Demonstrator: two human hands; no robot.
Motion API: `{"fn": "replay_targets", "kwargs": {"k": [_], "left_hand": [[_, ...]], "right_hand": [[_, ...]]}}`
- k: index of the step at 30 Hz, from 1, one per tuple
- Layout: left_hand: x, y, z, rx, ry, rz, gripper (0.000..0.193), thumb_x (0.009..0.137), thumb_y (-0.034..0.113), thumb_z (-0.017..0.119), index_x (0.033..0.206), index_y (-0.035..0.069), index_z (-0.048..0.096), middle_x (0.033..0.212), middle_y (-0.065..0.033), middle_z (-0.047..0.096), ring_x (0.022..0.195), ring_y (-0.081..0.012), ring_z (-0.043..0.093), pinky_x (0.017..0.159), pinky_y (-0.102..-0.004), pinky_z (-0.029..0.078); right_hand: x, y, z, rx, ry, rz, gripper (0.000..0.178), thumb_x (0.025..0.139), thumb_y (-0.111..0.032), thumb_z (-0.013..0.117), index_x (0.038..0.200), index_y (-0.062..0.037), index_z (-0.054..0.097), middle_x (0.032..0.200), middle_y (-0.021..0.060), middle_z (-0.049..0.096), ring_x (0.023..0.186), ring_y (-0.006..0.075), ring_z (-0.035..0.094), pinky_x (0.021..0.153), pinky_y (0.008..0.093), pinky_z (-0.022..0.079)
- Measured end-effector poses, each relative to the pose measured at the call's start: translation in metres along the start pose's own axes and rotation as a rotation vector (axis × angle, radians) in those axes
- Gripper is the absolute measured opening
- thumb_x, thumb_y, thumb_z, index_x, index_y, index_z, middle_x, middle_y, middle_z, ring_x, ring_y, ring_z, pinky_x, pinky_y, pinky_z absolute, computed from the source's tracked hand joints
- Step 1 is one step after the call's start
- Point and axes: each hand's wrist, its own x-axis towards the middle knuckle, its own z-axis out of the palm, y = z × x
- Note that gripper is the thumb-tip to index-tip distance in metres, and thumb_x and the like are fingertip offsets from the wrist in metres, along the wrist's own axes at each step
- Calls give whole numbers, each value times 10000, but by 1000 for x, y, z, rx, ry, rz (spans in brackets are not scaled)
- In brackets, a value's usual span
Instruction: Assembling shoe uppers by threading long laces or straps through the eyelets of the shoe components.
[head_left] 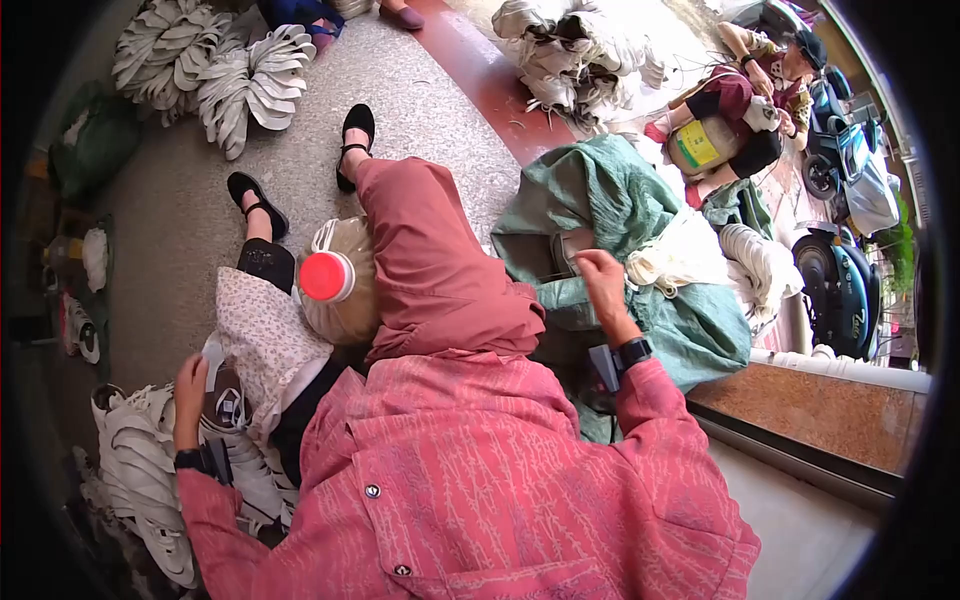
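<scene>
At the lower left, my left hand [189, 396] is closed at the edge of a white shoe upper [226, 400] with a brown inside; the thumb is mostly hidden. Stacked white shoe uppers [140, 450] lie just beside and below it. To the right of my knees, my right hand [602, 283] is raised with its fingertips pinched together; what they hold, if anything, is too small to make out. It hovers over a green woven sack [610, 190], whose opening shows a greyish-brown piece [571, 245]. A bundle of cream laces [685, 250] lies on the sack beside this hand.
Between my legs and another person's floral-clothed lap [265, 310] stands a large plastic jar [340, 290] with a red lid. Bundles of white uppers [255, 80] lie at the far left and a pile [580, 55] at the far middle. Another person [765, 90] sits far right, near parked scooters [840, 290].
</scene>
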Motion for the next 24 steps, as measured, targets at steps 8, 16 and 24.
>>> {"fn": "replay_targets", "kwargs": {"k": [8,16,24], "left_hand": [[-2,102,35,-288,117,384,687,917,360,559,1410,-51,314,1402,-258,388,1300,-324,384,1094,-377,278],[16,101,34,-70,184,383,710,898,363,581,1418,-34,302,1396,-254,386,1304,-346,372,1101,-397,268],[13,124,41,-179,174,457,678,881,342,601,1393,-27,352,1395,-236,389,1299,-345,381,1099,-390,275]], "right_hand": [[34,49,-116,-833,194,-237,301,731,-38,577,1027,-42,629,1049,178,622,986,370,583,876,414,466],[30,39,-136,-758,77,117,361,729,0,570,1084,-34,627,1169,158,607,1070,331,580,930,392,454],[49,38,-122,-1439,-343,-76,566,741,-93,665,1274,-132,481,1421,102,402,1393,313,290,1073,532,309]]}}
